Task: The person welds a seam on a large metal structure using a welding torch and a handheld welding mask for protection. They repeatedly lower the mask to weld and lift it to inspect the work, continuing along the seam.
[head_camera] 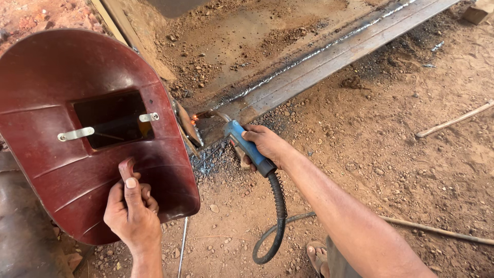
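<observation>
The steel plate (288, 31) lies far on the dirt. The rigid, light welding shield (77, 128) stands near left, left hand (131, 213) clenched on its handle. The right hand (265, 145) grasps the torch (246, 145); its stiff hose (275, 216) drags.

Reddish dirt ground (411, 170), strewn with pebbles, bears a long steel beam (329, 56) and thin rods (453, 121).

Bright, warm daylight falls evenly over the dirt ground (391, 154), with soft shadows only. A small orange glow marks the weld spot (194, 119). Focus is sharp; straight edges bend slightly toward the corners.
</observation>
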